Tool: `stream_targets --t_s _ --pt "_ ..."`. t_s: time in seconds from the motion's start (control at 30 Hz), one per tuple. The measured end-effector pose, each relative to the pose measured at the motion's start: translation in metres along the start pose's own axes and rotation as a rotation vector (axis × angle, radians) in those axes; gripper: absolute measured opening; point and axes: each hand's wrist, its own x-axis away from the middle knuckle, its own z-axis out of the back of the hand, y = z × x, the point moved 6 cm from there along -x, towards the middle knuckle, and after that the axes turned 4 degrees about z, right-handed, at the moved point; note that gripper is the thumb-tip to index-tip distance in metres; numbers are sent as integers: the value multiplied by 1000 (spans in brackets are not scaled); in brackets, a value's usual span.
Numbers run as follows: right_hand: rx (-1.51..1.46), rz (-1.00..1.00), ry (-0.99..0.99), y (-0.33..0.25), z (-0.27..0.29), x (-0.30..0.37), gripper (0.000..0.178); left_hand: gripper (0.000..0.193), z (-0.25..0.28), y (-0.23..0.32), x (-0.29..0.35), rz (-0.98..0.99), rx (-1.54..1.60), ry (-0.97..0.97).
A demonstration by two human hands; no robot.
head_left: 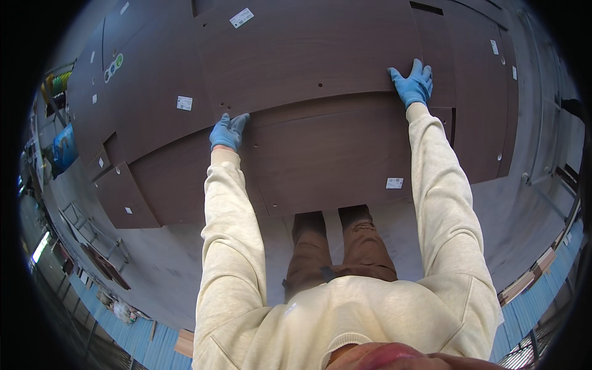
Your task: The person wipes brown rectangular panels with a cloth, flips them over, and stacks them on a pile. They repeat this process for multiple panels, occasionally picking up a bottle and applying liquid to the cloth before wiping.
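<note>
A large dark brown wood panel (296, 61) lies across other brown panels, its near edge running between my hands. My left hand (227, 132), in a blue glove, rests at that near edge with thumb and fingers apart. My right hand (413, 85), also gloved in blue, lies farther off near the panel's right end, its fingers spread over the brown surface. Below the near edge, a lower brown panel (327, 160) shows, bearing a white label (394, 183). Another white label (184, 103) sits left of my left hand. Small round holes dot the boards.
More brown panels stick out at the left (126, 197) and right (487, 105). Grey floor (166, 265) surrounds the stack, and my legs stand at its near side. A metal frame (92, 225) and a blue bag (63, 150) are at the left; metal rails (542, 123) are at the right.
</note>
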Motion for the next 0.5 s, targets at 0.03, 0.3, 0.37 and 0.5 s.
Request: stream_targets --t_s 0.03,0.3,0.37,0.5 --pt "7 9 -8 0 1 0 97 47 2 2 -2 -18 -13 3" --pt "-154 765 249 -134 26 86 65 50 12 7 -21 8 -128 -27" --pt "-236 1081 -2 -193 7 132 70 50 15 11 -22 -4 -129 20" --pt "-65 1263 -82 -232 -28 179 82 51 15 16 -22 -24 -218 24"
